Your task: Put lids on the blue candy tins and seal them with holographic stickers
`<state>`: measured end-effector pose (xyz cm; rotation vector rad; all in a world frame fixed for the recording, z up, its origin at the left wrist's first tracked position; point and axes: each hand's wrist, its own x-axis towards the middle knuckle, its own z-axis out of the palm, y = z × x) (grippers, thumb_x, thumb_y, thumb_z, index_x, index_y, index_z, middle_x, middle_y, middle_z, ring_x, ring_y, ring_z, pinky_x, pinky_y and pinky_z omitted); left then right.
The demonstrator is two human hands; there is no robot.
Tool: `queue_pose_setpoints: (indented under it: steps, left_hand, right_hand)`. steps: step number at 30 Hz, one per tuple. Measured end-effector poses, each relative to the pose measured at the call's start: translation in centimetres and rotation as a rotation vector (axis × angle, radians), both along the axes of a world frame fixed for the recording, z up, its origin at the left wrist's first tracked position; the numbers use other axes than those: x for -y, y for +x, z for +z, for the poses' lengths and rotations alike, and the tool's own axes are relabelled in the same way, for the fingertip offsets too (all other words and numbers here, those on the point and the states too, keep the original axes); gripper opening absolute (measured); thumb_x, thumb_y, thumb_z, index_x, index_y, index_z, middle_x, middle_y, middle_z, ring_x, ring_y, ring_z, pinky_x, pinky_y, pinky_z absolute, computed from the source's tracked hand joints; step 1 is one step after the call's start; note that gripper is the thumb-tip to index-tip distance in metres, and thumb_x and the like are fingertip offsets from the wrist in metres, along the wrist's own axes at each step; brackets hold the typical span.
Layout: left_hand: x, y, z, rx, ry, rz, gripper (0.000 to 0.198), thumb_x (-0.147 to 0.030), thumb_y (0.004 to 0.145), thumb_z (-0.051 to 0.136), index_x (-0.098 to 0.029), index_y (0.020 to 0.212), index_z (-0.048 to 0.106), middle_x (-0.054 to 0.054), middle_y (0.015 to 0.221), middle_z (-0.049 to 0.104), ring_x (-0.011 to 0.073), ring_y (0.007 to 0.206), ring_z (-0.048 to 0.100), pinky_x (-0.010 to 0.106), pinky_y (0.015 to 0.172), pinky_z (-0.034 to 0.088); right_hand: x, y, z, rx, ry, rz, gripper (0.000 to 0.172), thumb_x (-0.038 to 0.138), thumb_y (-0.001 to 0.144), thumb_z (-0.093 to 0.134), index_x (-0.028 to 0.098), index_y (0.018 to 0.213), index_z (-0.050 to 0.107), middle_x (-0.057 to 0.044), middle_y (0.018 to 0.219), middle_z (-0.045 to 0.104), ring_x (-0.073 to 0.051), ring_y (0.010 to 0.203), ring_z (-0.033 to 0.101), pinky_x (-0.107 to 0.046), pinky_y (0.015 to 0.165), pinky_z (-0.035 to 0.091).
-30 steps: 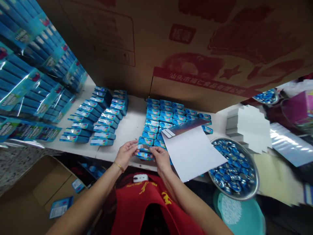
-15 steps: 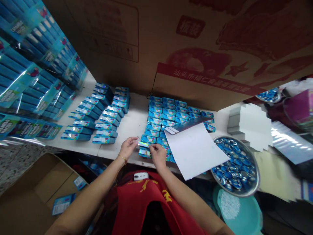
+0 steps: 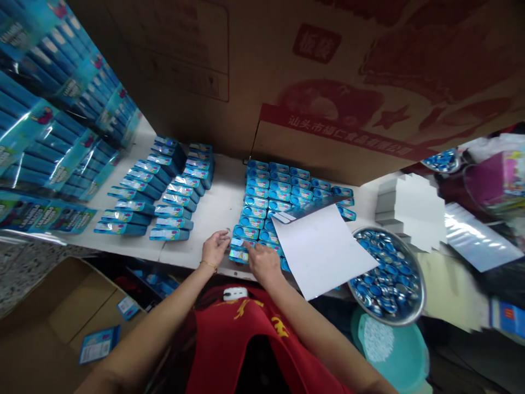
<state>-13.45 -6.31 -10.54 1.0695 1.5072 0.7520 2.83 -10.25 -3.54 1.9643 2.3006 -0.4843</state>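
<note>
Rows of blue tins (image 3: 253, 221) stand on the white table, their narrow sides up. My right hand (image 3: 264, 264) reaches over the near left corner of this block, its index finger stretched onto a shiny label strip (image 3: 238, 241) on top of a tin. My left hand (image 3: 215, 250) is just left of the same tin, fingers bent and apart; whether its fingertips touch the tin is unclear. A white sheet (image 3: 324, 251) lies across the right part of the block and covers some tins.
More upright blue tins (image 3: 169, 234) stand in two columns at left, beside wrapped stacks of blue packs (image 3: 61, 158). A large cardboard box (image 3: 320, 131) rises behind. At right are a metal bowl of lids (image 3: 385, 276), white card stacks (image 3: 418, 210) and a green basin (image 3: 414, 355).
Both hands held the shiny strip above the tin; now it lies on the tin's top under my right index finger. My left fingers have come away from it. The view has shifted slightly.
</note>
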Motion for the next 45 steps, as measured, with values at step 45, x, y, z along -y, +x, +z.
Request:
queue_pose_setpoints:
  steps: [45]
  left_hand:
    - [-5.3,17.0,5.0,-0.562,0.456,-0.535,0.022,-0.021,0.063,0.065,-0.021,0.082,0.055,0.001,0.079,0.055,0.0189,0.081,0.047,0.032,0.076,0.034]
  right_hand:
    - [-7.0,17.5,-2.7,0.017,0.292,0.381,0.031,0.018,0.085,0.038,0.015,0.115,0.049,-0.011,0.114,0.05,-0.021,0.093,0.044,-0.033,0.075,0.04]
